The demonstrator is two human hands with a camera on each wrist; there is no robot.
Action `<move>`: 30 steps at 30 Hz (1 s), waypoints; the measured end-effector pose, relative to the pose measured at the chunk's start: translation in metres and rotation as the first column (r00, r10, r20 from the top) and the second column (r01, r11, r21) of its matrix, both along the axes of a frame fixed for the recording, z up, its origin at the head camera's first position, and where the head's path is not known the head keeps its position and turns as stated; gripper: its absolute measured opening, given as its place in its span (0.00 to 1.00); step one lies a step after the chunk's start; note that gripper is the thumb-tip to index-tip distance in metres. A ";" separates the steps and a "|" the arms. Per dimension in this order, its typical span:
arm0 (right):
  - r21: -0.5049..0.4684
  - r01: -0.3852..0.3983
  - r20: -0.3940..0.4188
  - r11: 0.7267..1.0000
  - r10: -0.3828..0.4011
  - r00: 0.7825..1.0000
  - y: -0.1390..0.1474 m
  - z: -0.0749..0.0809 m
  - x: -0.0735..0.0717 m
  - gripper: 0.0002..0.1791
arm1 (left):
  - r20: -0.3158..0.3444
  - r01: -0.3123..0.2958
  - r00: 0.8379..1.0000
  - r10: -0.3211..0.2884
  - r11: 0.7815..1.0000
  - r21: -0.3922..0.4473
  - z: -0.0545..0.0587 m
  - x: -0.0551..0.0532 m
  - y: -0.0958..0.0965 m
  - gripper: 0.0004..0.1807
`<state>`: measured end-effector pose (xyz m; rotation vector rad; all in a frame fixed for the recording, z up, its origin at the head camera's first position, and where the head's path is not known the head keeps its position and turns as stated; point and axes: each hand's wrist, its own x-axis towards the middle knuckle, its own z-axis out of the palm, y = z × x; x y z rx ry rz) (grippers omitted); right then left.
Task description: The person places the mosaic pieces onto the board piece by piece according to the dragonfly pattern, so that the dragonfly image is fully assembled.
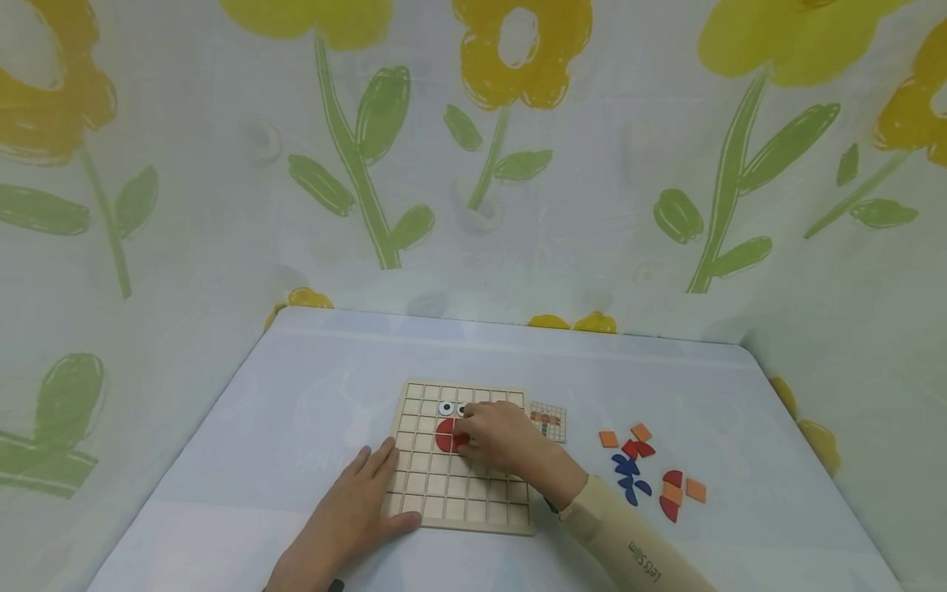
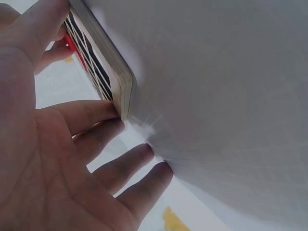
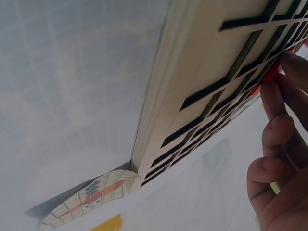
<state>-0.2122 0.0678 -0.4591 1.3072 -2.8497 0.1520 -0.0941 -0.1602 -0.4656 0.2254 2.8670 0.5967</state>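
Note:
A square wooden grid board (image 1: 444, 487) lies on the table. Two white eye discs, one of them the left eye disc (image 1: 446, 408), sit in its upper cells, with red rounded pieces (image 1: 445, 436) just below. My right hand (image 1: 503, 436) reaches over the board from the right. Its thumb and fingertips pinch a red piece (image 3: 272, 72) right at the grid, partly hidden by the fingers. My left hand (image 1: 355, 506) rests at the board's lower left, fingers fairly straight along the left edge and thumb by the front edge. In the left wrist view, fingertips touch the board's corner (image 2: 126, 89).
A small pattern card (image 1: 558, 423) lies against the board's right side. Further right are loose pieces: orange squares (image 1: 696, 490), red quarter-rounds (image 1: 669, 508) and several blue pieces (image 1: 625, 465). A flower-printed curtain (image 1: 592, 205) hangs behind the table.

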 end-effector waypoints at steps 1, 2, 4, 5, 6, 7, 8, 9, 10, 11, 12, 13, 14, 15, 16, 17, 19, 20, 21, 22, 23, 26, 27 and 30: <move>-0.002 -0.006 -0.005 1.000 0.006 1.000 0.000 0.000 0.000 0.09 | 0.002 0.000 1.000 0.000 1.000 0.000 0.000 0.000 0.000 0.57; -0.004 -0.011 -0.008 1.000 0.011 1.000 0.000 0.000 0.000 0.08 | 0.003 0.000 1.000 0.000 1.000 -0.001 0.000 0.000 0.000 0.57; -0.010 -0.023 -0.014 1.000 0.023 1.000 0.001 0.000 0.000 0.08 | 0.005 0.000 1.000 0.000 1.000 -0.001 0.000 0.000 0.000 0.57; -0.010 -0.028 -0.019 1.000 0.028 0.999 0.001 0.000 0.000 0.07 | 0.005 0.000 1.000 0.000 1.000 0.000 -0.001 0.000 0.000 0.57; -0.010 -0.032 -0.025 0.999 0.032 0.999 0.001 0.001 0.000 0.07 | 0.005 0.002 1.000 -0.002 1.000 0.000 -0.001 0.000 0.000 0.57; -0.012 -0.036 -0.027 0.999 0.035 0.999 0.001 0.001 0.000 0.07 | 0.004 0.003 1.000 -0.003 1.000 0.001 -0.001 0.000 0.000 0.57; -0.016 -0.037 -0.025 0.999 0.037 0.999 0.001 0.001 0.000 0.07 | 0.002 0.005 1.000 -0.005 1.000 0.001 -0.001 0.000 0.000 0.57; -0.021 -0.040 -0.023 0.999 0.039 0.999 0.001 0.002 0.000 0.07 | 0.000 0.006 1.000 -0.006 1.000 0.002 -0.001 0.000 0.000 0.57; -0.026 -0.043 -0.022 0.999 0.043 0.999 0.001 0.002 0.000 0.07 | -0.001 0.007 1.000 -0.007 1.000 0.002 -0.001 0.000 0.000 0.57; -0.032 -0.046 -0.019 0.998 0.046 0.999 0.001 0.002 0.000 0.06 | -0.002 0.008 1.000 -0.008 1.000 0.003 -0.001 0.000 0.000 0.57; -0.040 -0.051 -0.015 0.998 0.050 0.999 0.002 0.002 0.000 0.06 | -0.004 0.008 1.000 -0.008 1.000 0.002 0.000 0.000 0.000 0.57; -0.047 -0.054 -0.011 0.997 0.054 0.998 0.002 0.003 0.000 0.05 | -0.006 0.008 1.000 -0.008 1.000 0.001 0.000 0.000 0.000 0.57; -0.051 -0.057 -0.010 0.997 0.057 0.998 0.002 0.003 -0.001 0.05 | -0.008 0.008 1.000 -0.008 1.000 0.000 0.000 0.001 0.000 0.56; -0.055 -0.059 -0.008 0.997 0.059 0.998 0.002 0.003 -0.001 0.05 | -0.009 0.009 1.000 -0.009 1.000 -0.001 0.000 0.001 0.001 0.56; -0.056 -0.059 -0.008 0.997 0.059 0.998 0.002 0.003 -0.001 0.05 | -0.009 0.010 1.000 -0.010 1.000 -0.003 0.000 0.001 0.001 0.56; -0.057 -0.058 -0.008 0.997 0.058 0.998 0.003 0.003 -0.001 0.05 | -0.010 0.011 1.000 -0.011 1.000 -0.004 0.001 0.000 0.001 0.56; -0.061 -0.053 -0.004 0.997 0.053 0.999 0.003 0.003 -0.002 0.06 | -0.011 0.013 1.000 -0.013 1.000 -0.007 0.000 0.000 0.001 0.56; -0.063 -0.051 -0.004 0.997 0.051 0.999 0.003 0.002 -0.002 0.06 | -0.011 0.014 1.000 -0.014 1.000 -0.009 0.000 0.000 0.001 0.56; -0.067 -0.048 -0.002 0.997 0.048 0.999 0.003 0.002 -0.002 0.06 | -0.011 0.015 1.000 -0.015 1.000 -0.012 0.000 0.000 0.001 0.56; -0.070 -0.046 -0.003 0.996 0.046 0.999 0.003 0.002 -0.002 0.06 | -0.012 0.015 1.000 -0.015 1.000 -0.012 0.000 0.000 0.001 0.56; -0.074 -0.044 0.000 0.996 0.044 0.999 0.003 0.002 -0.002 0.06 | -0.013 0.016 1.000 -0.016 1.000 -0.014 -0.001 -0.001 0.001 0.56; -0.087 -0.037 0.012 0.995 0.039 0.999 0.003 0.001 -0.002 0.07 | -0.020 0.015 1.000 -0.015 1.000 -0.018 -0.002 -0.001 0.001 0.56; -0.088 -0.032 0.017 0.996 0.034 0.999 0.002 0.001 -0.001 0.07 | -0.023 0.015 1.000 -0.015 1.000 -0.017 -0.002 0.000 0.001 0.56; -0.092 -0.013 0.038 0.996 0.017 0.999 0.002 0.002 0.000 0.07 | -0.030 0.015 0.999 -0.015 1.000 -0.012 -0.003 0.000 0.001 0.56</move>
